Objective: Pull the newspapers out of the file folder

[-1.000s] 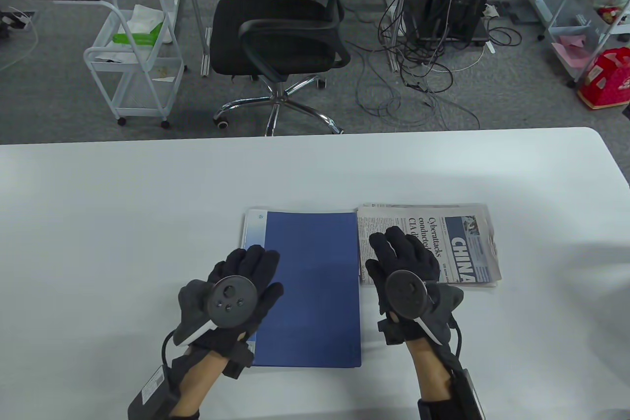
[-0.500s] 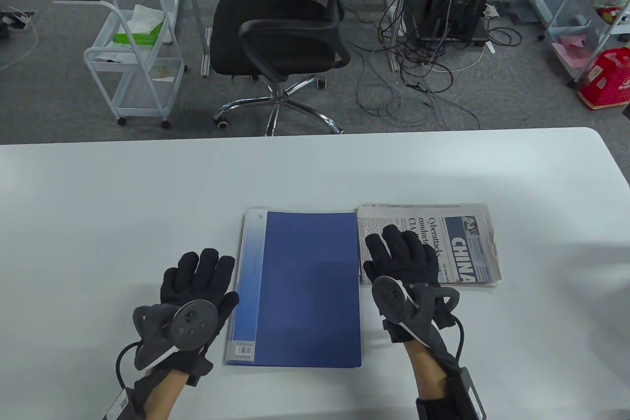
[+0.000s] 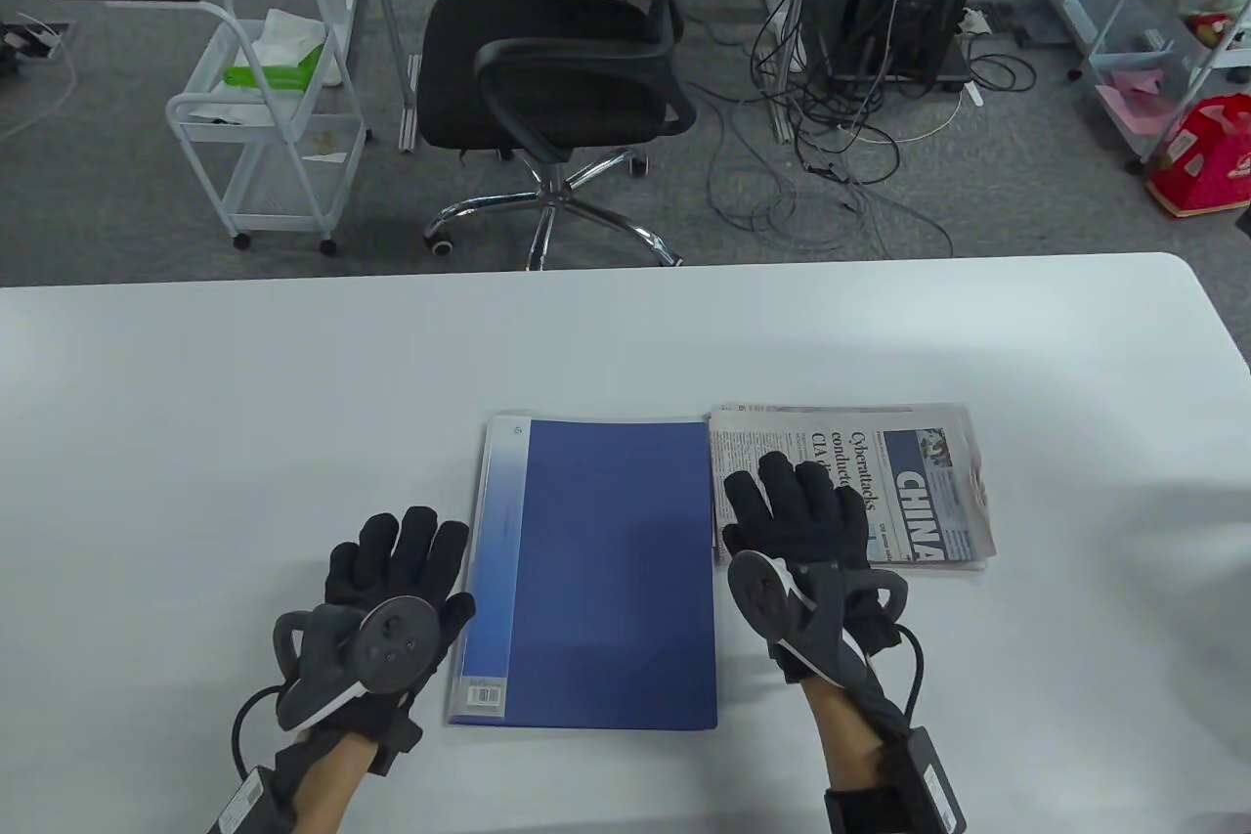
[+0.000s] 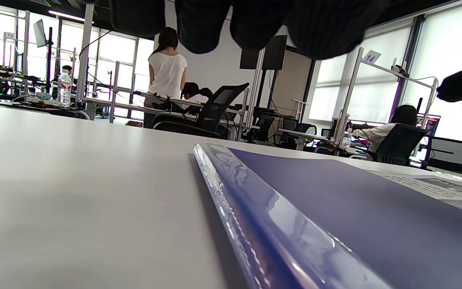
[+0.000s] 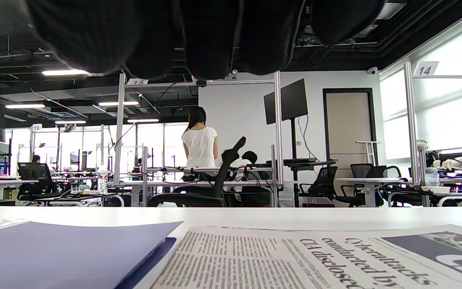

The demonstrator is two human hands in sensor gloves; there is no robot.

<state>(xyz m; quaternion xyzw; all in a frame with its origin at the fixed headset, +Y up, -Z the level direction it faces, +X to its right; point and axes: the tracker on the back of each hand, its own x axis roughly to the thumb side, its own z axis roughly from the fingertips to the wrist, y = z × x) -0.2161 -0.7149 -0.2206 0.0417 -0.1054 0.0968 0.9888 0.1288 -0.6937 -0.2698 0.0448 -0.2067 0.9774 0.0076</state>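
Observation:
A blue file folder (image 3: pixel 606 570) lies shut on the white table (image 3: pixel 293 384), its clear spine on the left; it also shows in the left wrist view (image 4: pixel 335 208) and the right wrist view (image 5: pixel 54 249). A folded newspaper (image 3: pixel 919 482) lies on the table just right of the folder, and in the right wrist view (image 5: pixel 295 257). My left hand (image 3: pixel 391 560) lies flat on the table just left of the folder, fingers spread, holding nothing. My right hand (image 3: pixel 797 511) lies flat over the newspaper's left part, fingers extended.
A black office chair (image 3: pixel 557 81), a white trolley (image 3: pixel 269 110) and tangled cables (image 3: pixel 841 140) stand on the floor beyond the table's far edge. The table's right corner is rounded (image 3: pixel 1187 272).
My left hand has moved off the folder to the table on its left, uncovering the clear spine. My right hand has stayed on the newspaper, barely shifting.

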